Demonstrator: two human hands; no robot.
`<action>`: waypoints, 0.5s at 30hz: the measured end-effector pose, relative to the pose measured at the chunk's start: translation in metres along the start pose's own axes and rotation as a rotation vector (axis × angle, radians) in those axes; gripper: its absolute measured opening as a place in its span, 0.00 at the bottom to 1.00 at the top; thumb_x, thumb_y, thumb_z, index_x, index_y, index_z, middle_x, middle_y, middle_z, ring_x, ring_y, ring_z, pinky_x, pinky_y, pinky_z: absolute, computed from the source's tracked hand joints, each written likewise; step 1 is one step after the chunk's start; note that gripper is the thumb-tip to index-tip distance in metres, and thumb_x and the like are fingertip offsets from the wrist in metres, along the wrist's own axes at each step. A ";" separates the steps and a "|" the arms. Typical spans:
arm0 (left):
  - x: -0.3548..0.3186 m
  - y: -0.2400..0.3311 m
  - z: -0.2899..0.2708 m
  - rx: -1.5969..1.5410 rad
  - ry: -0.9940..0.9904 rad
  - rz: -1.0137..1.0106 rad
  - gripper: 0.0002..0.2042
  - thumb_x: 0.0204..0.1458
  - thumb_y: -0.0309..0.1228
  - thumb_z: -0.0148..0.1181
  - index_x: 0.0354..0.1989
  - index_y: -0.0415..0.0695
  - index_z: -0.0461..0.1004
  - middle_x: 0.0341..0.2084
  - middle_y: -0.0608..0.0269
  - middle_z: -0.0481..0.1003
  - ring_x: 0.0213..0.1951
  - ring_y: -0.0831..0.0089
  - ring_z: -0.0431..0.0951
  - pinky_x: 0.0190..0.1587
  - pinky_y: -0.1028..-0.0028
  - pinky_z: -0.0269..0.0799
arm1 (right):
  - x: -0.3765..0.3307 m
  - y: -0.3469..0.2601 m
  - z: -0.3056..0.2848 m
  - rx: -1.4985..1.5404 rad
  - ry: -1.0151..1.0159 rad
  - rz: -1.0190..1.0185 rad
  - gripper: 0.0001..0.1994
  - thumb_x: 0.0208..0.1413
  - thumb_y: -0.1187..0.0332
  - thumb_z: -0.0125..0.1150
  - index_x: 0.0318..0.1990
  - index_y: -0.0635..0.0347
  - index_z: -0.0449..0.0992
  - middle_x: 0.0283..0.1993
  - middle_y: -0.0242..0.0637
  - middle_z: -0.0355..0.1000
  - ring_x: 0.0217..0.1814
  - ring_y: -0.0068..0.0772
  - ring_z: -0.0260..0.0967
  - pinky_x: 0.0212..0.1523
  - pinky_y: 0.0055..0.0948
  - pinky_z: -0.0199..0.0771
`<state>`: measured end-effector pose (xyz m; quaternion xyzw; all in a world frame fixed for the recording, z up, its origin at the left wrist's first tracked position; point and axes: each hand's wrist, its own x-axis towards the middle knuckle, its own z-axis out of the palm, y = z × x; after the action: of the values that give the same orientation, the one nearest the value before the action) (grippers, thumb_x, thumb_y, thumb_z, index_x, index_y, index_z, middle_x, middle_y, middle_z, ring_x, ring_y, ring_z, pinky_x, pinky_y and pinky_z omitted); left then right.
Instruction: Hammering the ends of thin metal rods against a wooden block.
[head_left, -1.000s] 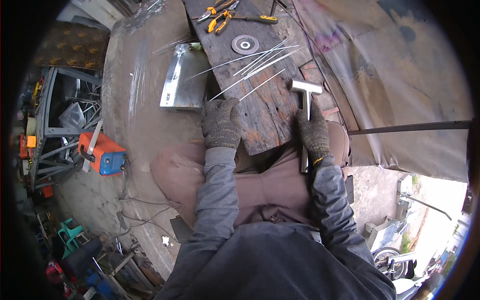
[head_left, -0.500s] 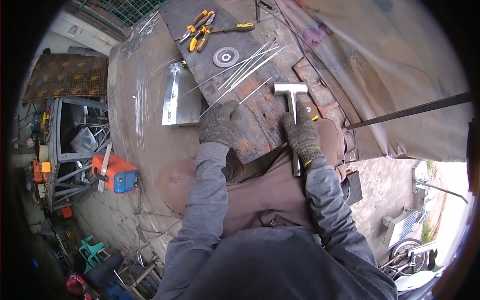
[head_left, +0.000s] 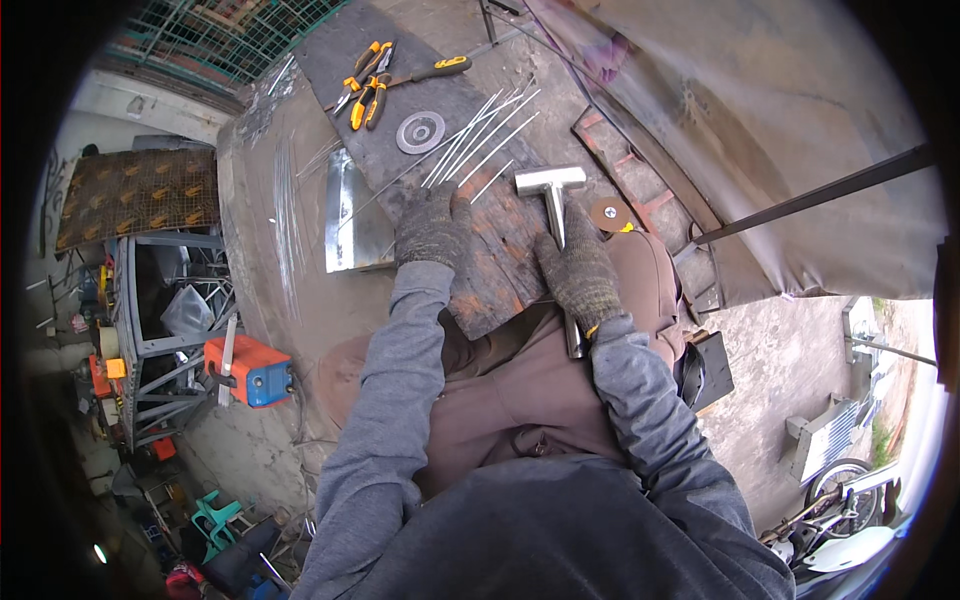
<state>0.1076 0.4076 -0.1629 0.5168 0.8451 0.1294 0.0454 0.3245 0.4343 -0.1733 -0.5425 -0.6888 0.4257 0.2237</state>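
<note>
My right hand [head_left: 580,275], in a dark knit glove, is closed around the shaft of a T-shaped shiny metal piece [head_left: 550,180]. Its crossbar points away from me, and the shaft's lower end shows below my palm, over my right thigh. My left hand [head_left: 432,232], also gloved, rests at the left edge of a dark wooden plank [head_left: 500,270]. The left fingers look curled, and whatever is under them is hidden. Just beyond them lie several thin metal rods [head_left: 480,140], their near ends close to the glove.
Farther up the plank are a grey abrasive disc [head_left: 420,132], two orange-and-black pliers [head_left: 370,100] and a screwdriver-like tool [head_left: 440,68]. A bright sheet-metal piece [head_left: 345,225] sits left. A brown disc [head_left: 610,213] is by my right knee. An orange-and-blue machine [head_left: 250,370] stands left.
The whole view has shifted, sliding the plank and tools leftward in the picture. My left hand has moved a little farther up the plank toward the rods. My right hand keeps its hold.
</note>
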 end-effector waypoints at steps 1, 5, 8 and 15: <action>0.001 0.000 -0.001 -0.046 -0.023 -0.003 0.17 0.58 0.41 0.58 0.52 0.48 0.77 0.53 0.45 0.75 0.58 0.46 0.72 0.62 0.53 0.67 | 0.000 -0.002 -0.002 0.003 0.000 0.004 0.34 0.62 0.58 0.59 0.73 0.58 0.58 0.70 0.53 0.63 0.73 0.52 0.59 0.71 0.40 0.59; 0.005 -0.001 -0.003 -0.058 0.005 -0.008 0.13 0.56 0.39 0.59 0.46 0.48 0.80 0.49 0.46 0.76 0.53 0.47 0.75 0.58 0.53 0.69 | 0.000 -0.004 -0.003 0.068 -0.030 0.040 0.34 0.62 0.58 0.60 0.73 0.60 0.57 0.71 0.54 0.62 0.74 0.52 0.58 0.72 0.39 0.58; 0.013 -0.003 -0.009 -0.035 -0.075 0.033 0.13 0.56 0.39 0.59 0.44 0.48 0.80 0.48 0.48 0.76 0.51 0.49 0.76 0.58 0.54 0.69 | 0.001 -0.003 -0.002 0.035 -0.022 0.010 0.35 0.62 0.58 0.60 0.73 0.61 0.57 0.71 0.54 0.61 0.74 0.52 0.58 0.73 0.39 0.57; 0.030 0.009 -0.018 0.211 -0.211 0.052 0.13 0.56 0.40 0.57 0.41 0.47 0.81 0.47 0.49 0.78 0.52 0.51 0.77 0.59 0.55 0.70 | 0.000 -0.007 -0.005 0.027 -0.052 0.063 0.35 0.61 0.59 0.61 0.73 0.62 0.57 0.71 0.55 0.61 0.74 0.52 0.58 0.73 0.39 0.57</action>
<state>0.0980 0.4355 -0.1414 0.5510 0.8309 -0.0140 0.0759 0.3246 0.4357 -0.1651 -0.5497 -0.6710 0.4558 0.1997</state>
